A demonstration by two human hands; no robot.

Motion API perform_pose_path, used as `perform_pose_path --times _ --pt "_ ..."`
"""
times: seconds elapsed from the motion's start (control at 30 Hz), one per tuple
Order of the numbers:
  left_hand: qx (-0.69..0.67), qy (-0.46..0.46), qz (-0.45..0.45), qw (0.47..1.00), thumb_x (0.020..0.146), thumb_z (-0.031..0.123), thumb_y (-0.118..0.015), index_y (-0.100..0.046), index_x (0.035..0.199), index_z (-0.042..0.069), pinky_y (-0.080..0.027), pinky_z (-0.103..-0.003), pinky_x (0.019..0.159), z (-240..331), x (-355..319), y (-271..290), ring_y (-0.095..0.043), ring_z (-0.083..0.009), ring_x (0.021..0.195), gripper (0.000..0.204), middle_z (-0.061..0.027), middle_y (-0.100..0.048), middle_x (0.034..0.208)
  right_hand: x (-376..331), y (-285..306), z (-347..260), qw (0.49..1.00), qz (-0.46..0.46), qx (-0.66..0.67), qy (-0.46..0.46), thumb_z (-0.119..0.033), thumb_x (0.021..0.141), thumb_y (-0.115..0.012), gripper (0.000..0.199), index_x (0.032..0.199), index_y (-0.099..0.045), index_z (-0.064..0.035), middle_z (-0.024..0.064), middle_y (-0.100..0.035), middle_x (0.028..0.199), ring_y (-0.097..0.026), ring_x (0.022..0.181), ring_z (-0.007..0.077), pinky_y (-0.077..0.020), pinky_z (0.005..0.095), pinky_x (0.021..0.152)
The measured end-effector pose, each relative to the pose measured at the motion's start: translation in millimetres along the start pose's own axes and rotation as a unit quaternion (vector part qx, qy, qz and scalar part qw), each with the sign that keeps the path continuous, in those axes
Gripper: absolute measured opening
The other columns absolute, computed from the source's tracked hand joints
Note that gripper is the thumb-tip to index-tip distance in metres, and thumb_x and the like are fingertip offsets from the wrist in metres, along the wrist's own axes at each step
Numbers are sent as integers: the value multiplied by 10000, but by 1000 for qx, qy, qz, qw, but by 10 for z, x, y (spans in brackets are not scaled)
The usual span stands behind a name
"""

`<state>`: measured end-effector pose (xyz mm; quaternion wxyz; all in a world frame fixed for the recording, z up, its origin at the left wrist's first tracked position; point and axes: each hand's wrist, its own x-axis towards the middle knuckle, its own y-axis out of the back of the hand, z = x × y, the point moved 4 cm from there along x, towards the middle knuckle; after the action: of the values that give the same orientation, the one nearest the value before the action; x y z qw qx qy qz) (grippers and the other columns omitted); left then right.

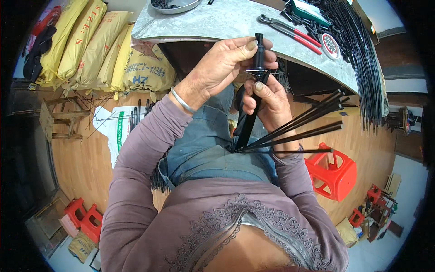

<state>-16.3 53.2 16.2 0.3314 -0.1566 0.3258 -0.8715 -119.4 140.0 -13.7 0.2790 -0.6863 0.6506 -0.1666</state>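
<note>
Black plastic umbrella hub on its thin black shaft sits at chest height, just under the grey marble-look table edge. Left hand is pinched tight round the hub's top w/ thumb & fingers; right hand is closed on the shaft lower down. Thin black metal ribs fan out to the right, ends free. Risk, I'd say: loose ribs splay, snag the sleeve or slip from the hub if either grip eases. Red-handled pliers lie well apart on the table.
</note>
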Motion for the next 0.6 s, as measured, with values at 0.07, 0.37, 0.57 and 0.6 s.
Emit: perform_pose_path --times 0.07,0.37,0.57,0.6 --pt "13 -8 7 1000 975 217 -498 -552 1188 -31 -556 -348 843 -3 19 4 -642 -220 975 331 -134 -642 1044 6 12 2 1000 2 4 -3 -197 904 -615 256 1073 -514 -33 55 -530 879 -517 634 128 -431 271 537" --pt "237 9 95 967 846 234 -714 -540 1133 -65 -529 -250 645 -32 -209 -28 -618 -127 726 450 -103 -633 914 3 77 -3 996 66 -65 -1 -187 910 -612 237 1072 -537 -30 49 -547 772 -536 615 141 -457 275 545" --pt "230 16 136 963 836 115 -704 -523 1131 -75 -530 -250 690 -61 -281 -159 -624 -131 769 395 -103 -634 923 -107 -18 -120 989 41 -142 19 -238 942 -575 286 1129 -541 -24 44 -579 832 -588 690 130 -526 289 639" --pt "239 -10 131 962 839 98 -692 -525 1137 -71 -518 -252 747 -45 -279 -212 -616 -130 831 381 -97 -629 953 -74 76 -84 966 50 -234 101 -206 946 -560 205 1042 -593 -28 25 -604 761 -590 669 124 -481 269 612"
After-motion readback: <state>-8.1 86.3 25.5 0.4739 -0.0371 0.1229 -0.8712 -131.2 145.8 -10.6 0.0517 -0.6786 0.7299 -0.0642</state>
